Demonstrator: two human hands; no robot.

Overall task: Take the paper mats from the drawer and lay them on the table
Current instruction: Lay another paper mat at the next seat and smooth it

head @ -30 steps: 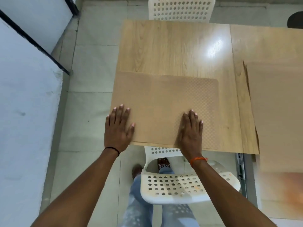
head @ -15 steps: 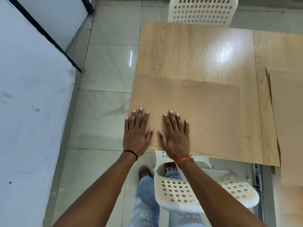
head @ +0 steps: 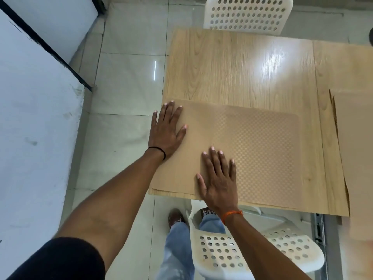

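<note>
Paper mat [head: 252, 150] lies flat on the table [head: 232, 71], at its near left corner, long axis left to right. Left hand [head: 167, 132] flat, fingers straight, pressing the mat's left edge. Right hand [head: 219, 178] flat on its near edge, gripping nothing. Mats: one here, more sheets [head: 357, 150] stacked at right, number unclear. Chairs: two, white.

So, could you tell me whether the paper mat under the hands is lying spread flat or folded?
Spread flat: the paper mat lies flush on the table, both hands pressing it.
</note>
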